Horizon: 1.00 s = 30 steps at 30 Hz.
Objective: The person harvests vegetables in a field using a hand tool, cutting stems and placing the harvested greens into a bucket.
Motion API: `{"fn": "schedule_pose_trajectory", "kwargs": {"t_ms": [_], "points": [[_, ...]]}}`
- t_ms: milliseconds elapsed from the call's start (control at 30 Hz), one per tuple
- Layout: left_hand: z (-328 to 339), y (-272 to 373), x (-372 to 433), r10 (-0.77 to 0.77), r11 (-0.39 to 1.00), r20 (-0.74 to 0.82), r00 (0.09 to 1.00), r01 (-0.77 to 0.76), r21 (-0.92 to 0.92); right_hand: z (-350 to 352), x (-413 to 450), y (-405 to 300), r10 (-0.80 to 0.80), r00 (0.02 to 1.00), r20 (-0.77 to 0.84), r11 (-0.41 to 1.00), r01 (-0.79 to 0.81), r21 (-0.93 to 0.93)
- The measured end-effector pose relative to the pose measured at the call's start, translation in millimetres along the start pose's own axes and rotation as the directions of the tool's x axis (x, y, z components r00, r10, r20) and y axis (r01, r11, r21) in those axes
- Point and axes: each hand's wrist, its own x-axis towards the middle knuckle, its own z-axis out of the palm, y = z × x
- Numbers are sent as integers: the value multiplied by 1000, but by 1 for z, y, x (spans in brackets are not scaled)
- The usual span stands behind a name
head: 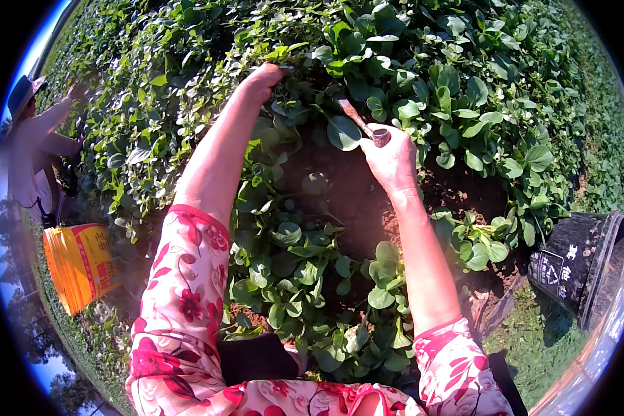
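Observation:
My right hand (392, 156) grips a small metal hand tool (357, 116) with a hollow, tube-like handle end. Its rusty blade points forward into the leaves. Farther up and to the left, my left hand (268, 80) reaches into the dense leafy greens (286, 99), which hide most of its fingers. Whether it holds a stem cannot be seen. A broad round leaf (344, 133) lies just beside the blade. Below the hands is a patch of bare brown soil (353, 203). Leafy plants (301, 270) lie or stand between my forearms, nearer my body.
To the left, another person (36, 140) in a hat crouches among the plants. A yellow bucket (80, 262) is near that person. On the right, a black bucket (577, 265) with white writing tilts beside the greens. Taller leafy greens (478, 104) stand ahead on the right.

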Motion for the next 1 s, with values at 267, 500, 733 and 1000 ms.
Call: {"fn": "schedule_pose_trajectory", "kwargs": {"t_ms": [267, 500, 733, 1000], "points": [[3, -7, 16, 20, 989, 107, 994, -4, -148, 20, 28, -14, -9, 996, 84, 989, 22, -148], [-9, -20, 21, 40, 998, 5, 999, -39, -51, 58, 30, -5, 35, 998, -45, 987, -42, -157], [-15, -24, 11, 22, 998, 8, 1000, -22, -61, 78, 39, -13, 81, 997, -2, 992, -81, -93], [-1, -19, 2, 62, 994, -13, 998, -63, -92, 87, 51, -19, -5, 999, 41, 944, 19, -331]]}}
